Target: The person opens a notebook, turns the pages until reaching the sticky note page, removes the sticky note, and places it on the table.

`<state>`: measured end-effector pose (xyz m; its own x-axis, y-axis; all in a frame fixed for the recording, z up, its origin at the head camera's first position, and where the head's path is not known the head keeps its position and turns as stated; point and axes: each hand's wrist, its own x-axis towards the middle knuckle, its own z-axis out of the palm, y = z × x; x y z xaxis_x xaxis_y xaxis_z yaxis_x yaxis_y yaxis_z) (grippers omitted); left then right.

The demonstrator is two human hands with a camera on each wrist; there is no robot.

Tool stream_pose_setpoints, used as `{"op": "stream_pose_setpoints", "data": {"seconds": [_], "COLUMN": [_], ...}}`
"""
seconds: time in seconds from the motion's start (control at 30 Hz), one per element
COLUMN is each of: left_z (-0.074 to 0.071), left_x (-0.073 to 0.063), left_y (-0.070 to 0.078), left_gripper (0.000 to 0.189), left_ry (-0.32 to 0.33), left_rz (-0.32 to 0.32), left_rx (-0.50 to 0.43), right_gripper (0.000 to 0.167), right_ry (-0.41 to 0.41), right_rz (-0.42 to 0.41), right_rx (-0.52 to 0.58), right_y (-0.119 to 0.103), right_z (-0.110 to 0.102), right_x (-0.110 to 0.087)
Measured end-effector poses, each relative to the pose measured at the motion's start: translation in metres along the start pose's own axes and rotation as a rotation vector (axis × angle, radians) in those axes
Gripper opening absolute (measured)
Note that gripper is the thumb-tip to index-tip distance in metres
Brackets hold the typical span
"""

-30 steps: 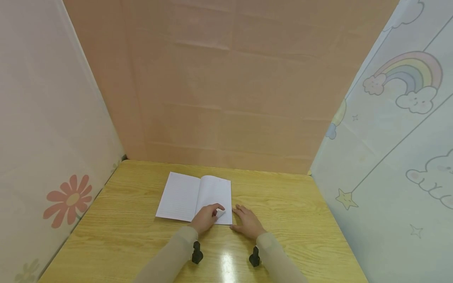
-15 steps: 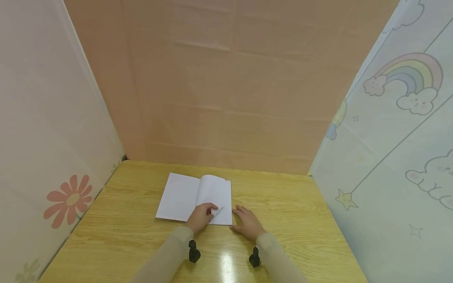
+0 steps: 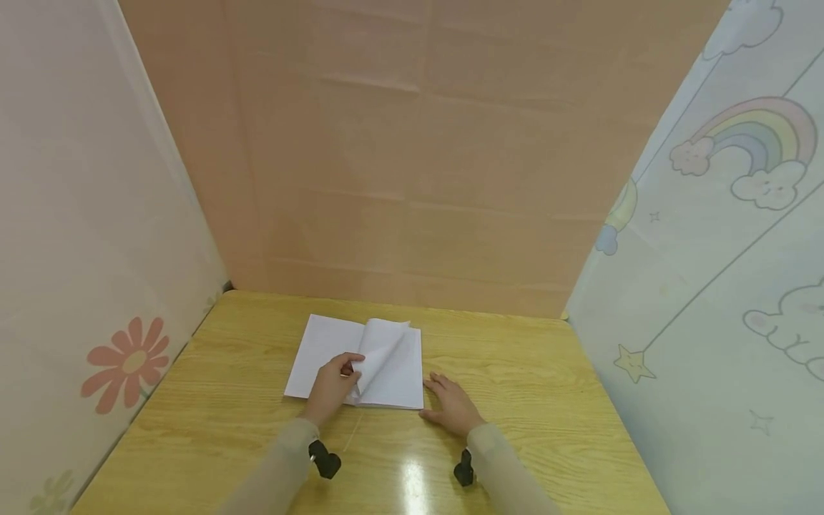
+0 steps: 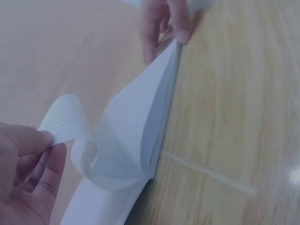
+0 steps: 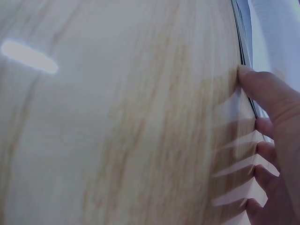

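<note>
Here, a curling page (image 3: 378, 347) slants away and rightward from the left hand (image 3: 330, 386), whose grip pinches its edge; the notebook (image 3: 397, 377) spreads beneath, mostly rightward of that grip, the right hand (image 3: 453, 406), fingers extended, by its right edge.

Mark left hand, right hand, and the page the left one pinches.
Left hand (image 3: 330, 387), head view: back of the hand.
Right hand (image 3: 454, 410), head view: back of the hand.
Page (image 3: 378, 347), head view: middle of its raised, curved face.
</note>
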<state>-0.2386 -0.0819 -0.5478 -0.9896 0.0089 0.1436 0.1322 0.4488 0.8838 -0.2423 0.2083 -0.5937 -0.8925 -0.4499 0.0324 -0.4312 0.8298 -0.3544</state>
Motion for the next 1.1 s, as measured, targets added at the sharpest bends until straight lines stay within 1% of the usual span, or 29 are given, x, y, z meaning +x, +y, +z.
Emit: {"op": "stream_pose_setpoints", "data": {"seconds": [0.13,0.2,0.33,0.4,0.47,0.67,0.73,0.87,0.97,1.1], "left_z": [-0.016,-0.023,-0.038,-0.043,-0.049,-0.061,-0.063,-0.065,-0.066,-0.067], "left_x": [-0.006,-0.008,-0.013,-0.015,-0.018,-0.025,-0.026,-0.029,-0.031,-0.034], "left_y": [0.000,-0.001,-0.004,-0.010,-0.015,-0.030,-0.035,-0.047,-0.056,-0.064], "left_gripper": [0.026,0.026,0.026,0.026,0.026,0.026,0.026,0.027,0.028,0.027], "left_ry": [0.097,0.136,0.196,0.215,0.230,0.214,0.210,0.203,0.183,0.136], "left_rz": [-0.014,-0.014,-0.036,-0.053,-0.074,-0.140,-0.163,-0.189,-0.212,-0.254], "left_rx": [-0.025,-0.056,-0.104,-0.112,-0.100,-0.063,-0.031,0.034,0.053,0.068], "right_gripper": [0.071,0.071,0.071,0.071,0.072,0.073,0.073,0.072,0.072,0.072], "right_ry": [-0.005,-0.001,0.005,0.001,-0.007,-0.008,-0.007,-0.020,-0.029,-0.022], "right_rz": [-0.002,-0.006,-0.010,-0.005,0.002,0.009,0.004,0.015,0.025,0.016], "right_rx": [-0.017,-0.022,-0.011,-0.008,-0.005,-0.013,-0.017,-0.013,-0.006,-0.004], "right_y": [0.000,0.000,-0.001,-0.002,-0.002,-0.003,-0.003,-0.005,-0.006,-0.006], "right_z": [0.000,0.001,0.000,0.000,0.000,-0.002,-0.004,-0.005,-0.005,-0.005], "right_x": [0.000,0.000,0.000,0.000,0.000,0.000,0.000,-0.001,-0.001,-0.001]}}
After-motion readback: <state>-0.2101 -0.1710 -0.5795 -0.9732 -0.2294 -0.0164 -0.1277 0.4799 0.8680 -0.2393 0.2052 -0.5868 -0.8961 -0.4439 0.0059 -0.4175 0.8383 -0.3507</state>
